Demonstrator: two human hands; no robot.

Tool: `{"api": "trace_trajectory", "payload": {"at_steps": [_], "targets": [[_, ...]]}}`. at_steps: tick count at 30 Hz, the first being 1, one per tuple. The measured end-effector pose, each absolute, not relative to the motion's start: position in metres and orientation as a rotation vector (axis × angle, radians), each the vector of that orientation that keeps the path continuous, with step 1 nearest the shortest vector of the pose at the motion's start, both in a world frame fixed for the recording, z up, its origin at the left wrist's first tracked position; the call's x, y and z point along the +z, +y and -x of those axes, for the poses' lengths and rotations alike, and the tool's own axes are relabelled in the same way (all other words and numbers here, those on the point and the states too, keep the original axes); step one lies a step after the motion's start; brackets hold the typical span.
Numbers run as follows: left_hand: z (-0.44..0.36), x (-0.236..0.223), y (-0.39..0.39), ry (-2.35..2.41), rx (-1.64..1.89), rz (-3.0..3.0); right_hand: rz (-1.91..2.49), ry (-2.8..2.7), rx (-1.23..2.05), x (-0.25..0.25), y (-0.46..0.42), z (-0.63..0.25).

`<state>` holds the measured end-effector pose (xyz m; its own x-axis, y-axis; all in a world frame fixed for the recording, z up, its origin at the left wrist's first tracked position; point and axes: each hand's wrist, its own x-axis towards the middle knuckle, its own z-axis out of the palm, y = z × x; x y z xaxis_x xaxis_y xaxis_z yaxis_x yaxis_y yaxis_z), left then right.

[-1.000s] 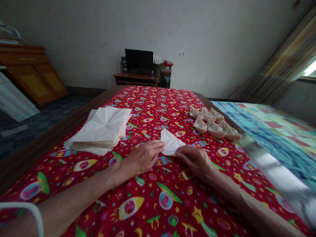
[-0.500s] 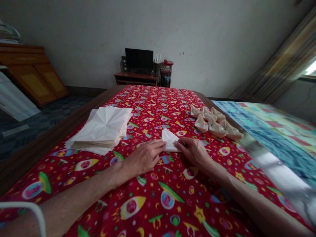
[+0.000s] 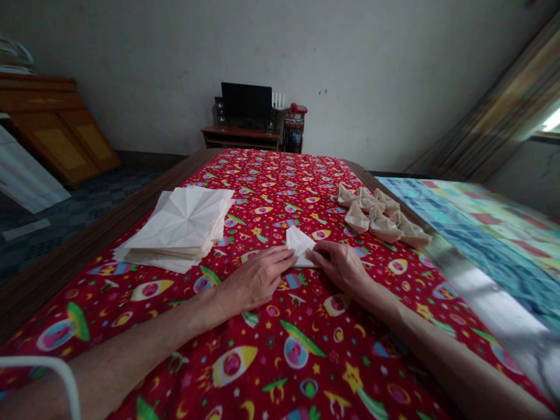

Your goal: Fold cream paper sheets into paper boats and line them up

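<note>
One folded white paper (image 3: 298, 238), near the centre of the red cloth (image 3: 271, 356) on the tabletop (image 3: 100, 236). Left hand (image 3: 262, 274): fingers together on the left side; pinch or mere pressure, impossible to tell. Right hand (image 3: 341, 263): thumb and fingers pinched on the right side. Leftward, creased sheets (image 3: 184, 220), stacked; rightward, six folded pieces (image 3: 384, 226). Step in hand, apparently: creasing a fold. Next move, by judgement: steady left-hand hold, firm right-hand pressure along the crease.
</note>
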<state>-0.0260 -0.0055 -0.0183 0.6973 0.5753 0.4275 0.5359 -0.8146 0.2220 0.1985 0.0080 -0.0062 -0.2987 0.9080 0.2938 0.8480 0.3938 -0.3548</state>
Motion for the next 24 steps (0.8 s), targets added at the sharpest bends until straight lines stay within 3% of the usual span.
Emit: {"api": "trace_trajectory", "payload": {"at_steps": [16, 24], "targets": [[0.0294, -0.0213, 0.0020, 0.880, 0.918, -2.604, 1.519, -2.241, 0.147, -0.0056, 0.0065, -0.1962], [0.0278, -0.0174, -0.0055, 0.866, 0.781, -2.772, 1.571, -2.231, 0.081, -0.0038, 0.0070, -0.1933]]}}
